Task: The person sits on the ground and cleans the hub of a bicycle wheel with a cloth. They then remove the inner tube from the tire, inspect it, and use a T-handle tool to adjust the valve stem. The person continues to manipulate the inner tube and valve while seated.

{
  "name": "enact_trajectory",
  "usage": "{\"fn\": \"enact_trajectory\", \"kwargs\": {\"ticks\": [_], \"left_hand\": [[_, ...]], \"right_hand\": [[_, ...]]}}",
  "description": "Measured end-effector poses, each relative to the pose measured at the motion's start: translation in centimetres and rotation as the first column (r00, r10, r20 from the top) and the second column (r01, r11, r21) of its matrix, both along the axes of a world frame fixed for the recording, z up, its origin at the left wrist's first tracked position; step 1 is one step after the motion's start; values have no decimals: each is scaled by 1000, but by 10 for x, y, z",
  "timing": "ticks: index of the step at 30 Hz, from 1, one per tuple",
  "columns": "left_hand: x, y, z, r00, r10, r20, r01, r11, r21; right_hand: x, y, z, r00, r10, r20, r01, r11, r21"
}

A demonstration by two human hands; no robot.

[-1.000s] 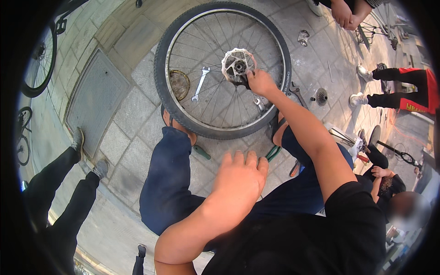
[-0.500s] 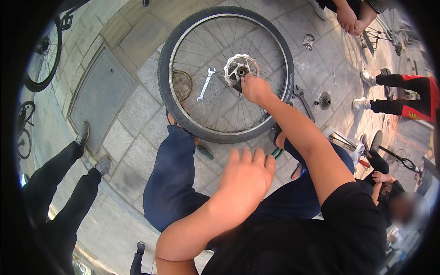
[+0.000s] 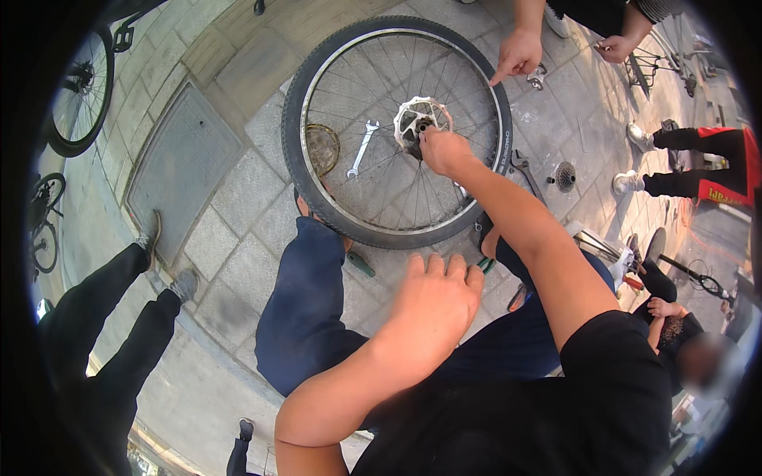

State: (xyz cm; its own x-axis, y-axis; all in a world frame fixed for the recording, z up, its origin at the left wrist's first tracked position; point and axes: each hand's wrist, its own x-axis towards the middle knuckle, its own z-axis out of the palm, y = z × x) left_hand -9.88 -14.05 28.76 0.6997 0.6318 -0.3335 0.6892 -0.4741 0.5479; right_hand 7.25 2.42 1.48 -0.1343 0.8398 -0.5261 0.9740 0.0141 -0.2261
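Note:
A bicycle wheel (image 3: 295, 119) lies flat on the paving before me, with a silver brake rotor (image 3: 409, 106) round its hub. My right hand (image 3: 444, 151) grips the hub at its middle; my fingertips are partly hidden. My left hand (image 3: 432, 301) is raised over my lap below the wheel, holding nothing, fingers loosely curved and slightly apart. A silver open-ended wrench (image 3: 365, 147) lies inside the rim, beside a round tin-like object (image 3: 321, 149). A dark adjustable wrench (image 3: 528, 178) and a cassette (image 3: 564, 178) lie to the wheel's right.
Another person's hand (image 3: 517, 51) points at the tyre's upper right, near a metal piece (image 3: 536, 77); their other hand (image 3: 615, 46) pinches something small. People stand or sit at left (image 3: 107, 293) and right (image 3: 690, 141). Bicycles (image 3: 83, 87) stand at left; more tools (image 3: 631, 282) lie at right.
The other person's hands, clasped earlier, have parted, and one now reaches toward the tyre with a finger out. My right hand stays at the hub; my left has shifted slightly right.

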Motion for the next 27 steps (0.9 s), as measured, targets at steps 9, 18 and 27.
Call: {"fn": "enact_trajectory", "kwargs": {"ticks": [9,18,27], "left_hand": [[2,-4,-5,999,-10,-51,11,1000,3],[10,-3,-10,1000,-4,-23,6,997,71],[10,-3,-14,1000,6,-14,-7,1000,-3]], "right_hand": [[-19,59,-15,920,-366,-139,388,902,189],[10,-6,2,991,133,9,-133,991,-12],[0,59,9,979,-172,-107,192,958,213]]}}
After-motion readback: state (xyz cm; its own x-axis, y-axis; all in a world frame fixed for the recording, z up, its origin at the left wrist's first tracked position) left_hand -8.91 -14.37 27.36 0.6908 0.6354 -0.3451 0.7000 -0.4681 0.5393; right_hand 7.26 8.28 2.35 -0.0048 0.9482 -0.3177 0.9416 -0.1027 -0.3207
